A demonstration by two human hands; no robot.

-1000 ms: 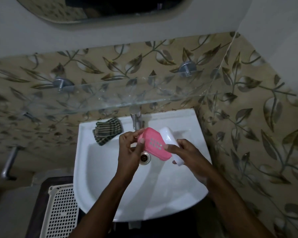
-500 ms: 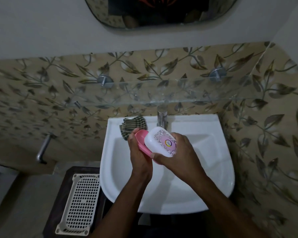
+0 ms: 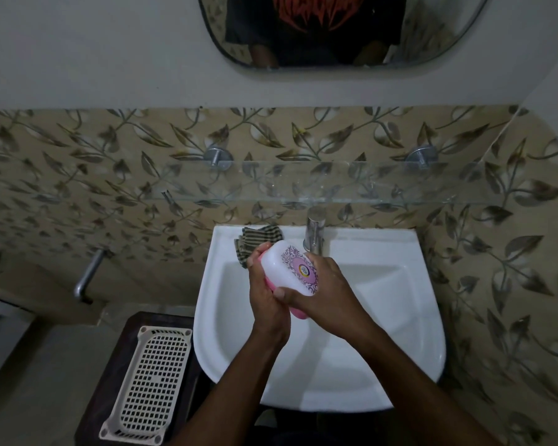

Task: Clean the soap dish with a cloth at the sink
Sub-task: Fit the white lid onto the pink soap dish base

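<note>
Above the sink (image 3: pixel 384 317), the left hand (image 3: pixel 264 297) has its grip around the soap dish (image 3: pixel 287 268), the right hand (image 3: pixel 331 292) around its lid. The cloth (image 3: pixel 261 235) lies on the far-left rim.

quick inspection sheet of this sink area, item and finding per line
surface: white sink, no water seen running from the tap
job's things: soap dish, white lid over pink base, held above the basin; striped cloth lies on the back left rim
clutter: white mesh basket on a dark stand left of the sink
grippers: left hand grips the dish's pink base; right hand grips its lid
cables: nothing seen
surroundings: glass shelf and mirror above, leaf-patterned tiles
</note>
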